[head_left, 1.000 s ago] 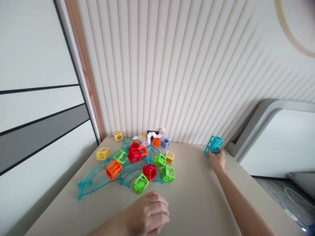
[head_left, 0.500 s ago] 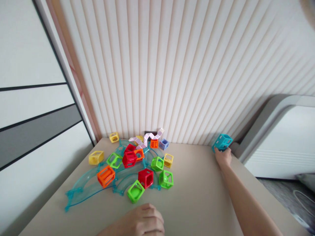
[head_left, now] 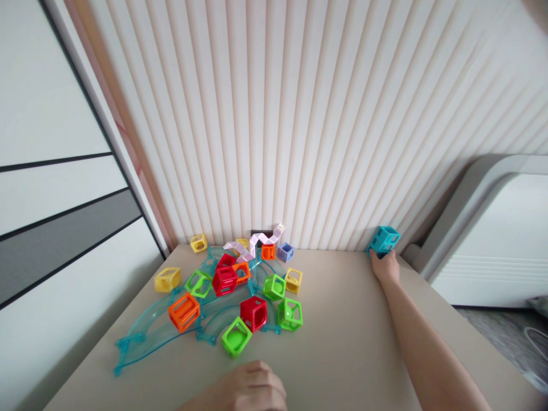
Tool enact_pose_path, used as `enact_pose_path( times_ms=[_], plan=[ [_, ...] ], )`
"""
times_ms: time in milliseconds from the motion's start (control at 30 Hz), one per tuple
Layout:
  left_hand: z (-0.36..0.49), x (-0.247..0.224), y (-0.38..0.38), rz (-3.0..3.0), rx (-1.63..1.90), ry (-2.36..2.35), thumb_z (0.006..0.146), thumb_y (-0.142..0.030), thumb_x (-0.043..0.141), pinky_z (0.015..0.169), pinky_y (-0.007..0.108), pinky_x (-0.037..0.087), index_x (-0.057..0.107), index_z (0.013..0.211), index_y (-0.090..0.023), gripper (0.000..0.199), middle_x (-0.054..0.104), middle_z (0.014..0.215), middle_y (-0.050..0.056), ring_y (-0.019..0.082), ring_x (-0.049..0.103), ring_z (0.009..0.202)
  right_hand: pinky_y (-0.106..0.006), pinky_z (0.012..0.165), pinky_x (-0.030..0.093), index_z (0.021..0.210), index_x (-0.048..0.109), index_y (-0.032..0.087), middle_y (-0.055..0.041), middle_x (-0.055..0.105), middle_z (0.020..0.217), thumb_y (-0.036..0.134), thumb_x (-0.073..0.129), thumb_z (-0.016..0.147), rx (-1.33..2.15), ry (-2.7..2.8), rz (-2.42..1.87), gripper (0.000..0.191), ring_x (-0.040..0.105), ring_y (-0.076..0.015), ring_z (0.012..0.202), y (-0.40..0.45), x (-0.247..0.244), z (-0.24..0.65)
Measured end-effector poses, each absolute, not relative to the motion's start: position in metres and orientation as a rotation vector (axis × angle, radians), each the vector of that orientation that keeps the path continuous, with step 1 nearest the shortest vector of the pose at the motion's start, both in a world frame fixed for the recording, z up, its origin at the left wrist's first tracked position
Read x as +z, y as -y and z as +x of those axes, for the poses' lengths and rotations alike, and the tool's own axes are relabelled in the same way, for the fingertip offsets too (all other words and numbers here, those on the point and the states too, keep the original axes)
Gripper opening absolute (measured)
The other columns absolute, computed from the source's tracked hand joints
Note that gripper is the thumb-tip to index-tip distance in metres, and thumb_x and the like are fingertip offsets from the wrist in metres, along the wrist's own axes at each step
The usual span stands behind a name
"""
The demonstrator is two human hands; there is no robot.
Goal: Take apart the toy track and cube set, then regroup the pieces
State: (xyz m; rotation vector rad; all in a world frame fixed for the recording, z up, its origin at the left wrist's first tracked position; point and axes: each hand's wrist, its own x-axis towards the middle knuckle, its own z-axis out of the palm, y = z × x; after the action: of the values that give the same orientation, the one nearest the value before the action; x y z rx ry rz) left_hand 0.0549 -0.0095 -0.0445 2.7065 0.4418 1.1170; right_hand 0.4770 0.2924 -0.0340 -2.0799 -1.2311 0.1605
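Note:
My right hand (head_left: 385,267) reaches to the far right corner of the table (head_left: 342,342), its fingers around the lower part of a teal block piece (head_left: 384,240) by the wall. Near the front edge, my left hand (head_left: 254,388) rests with its fingers curled; whether anything is inside is hidden. Beyond it lie a green cube (head_left: 236,337), a red cube (head_left: 253,314) and another green cube (head_left: 290,314). An orange cube (head_left: 184,312) sits on clear teal curved track (head_left: 145,337).
Behind are more frame cubes, including a yellow cube (head_left: 168,279) and a blue cube (head_left: 285,252), and a pink zigzag piece (head_left: 252,245). A ribbed wall panel (head_left: 274,114) backs the table. A white cabinet (head_left: 55,217) stands left, a grey-white panel (head_left: 492,240) right.
The view has shifted slightly. The teal piece and my right hand appear a little higher and further left, with the piece tilted more upright. My left hand appears slightly lower.

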Motion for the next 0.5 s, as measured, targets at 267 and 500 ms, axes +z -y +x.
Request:
enact_pose_path(
  times_ms=[267, 500],
  plan=[
    [0.054, -0.032, 0.008, 2.763, 1.136, -0.433, 0.108, -0.022, 0.041, 0.095, 0.024, 0.050, 0.064, 0.108, -0.017, 0.024, 0.078, 0.092, 0.000, 0.013, 0.072, 0.094, -0.050, 0.098, 0.051, 0.146, 0.040, 0.005, -0.0300, 0.061, 0.136, 0.052, 0.058, 0.090, 0.236, 1.204, -2.147, 0.075, 0.062, -0.0427, 0.123, -0.285, -0.022, 0.468],
    [0.048, -0.001, 0.014, 2.908, 1.181, -0.463, 0.107, -0.017, 0.039, 0.098, 0.025, 0.051, 0.067, 0.105, -0.014, 0.028, 0.077, 0.087, 0.001, 0.013, 0.069, 0.092, -0.051, 0.104, 0.048, 0.150, 0.033, 0.003, -0.0317, 0.058, 0.140, 0.052, 0.056, 0.091, 0.239, 1.177, -2.168, 0.080, 0.059, -0.0422, 0.128, -0.284, -0.018, 0.463]
  ],
)
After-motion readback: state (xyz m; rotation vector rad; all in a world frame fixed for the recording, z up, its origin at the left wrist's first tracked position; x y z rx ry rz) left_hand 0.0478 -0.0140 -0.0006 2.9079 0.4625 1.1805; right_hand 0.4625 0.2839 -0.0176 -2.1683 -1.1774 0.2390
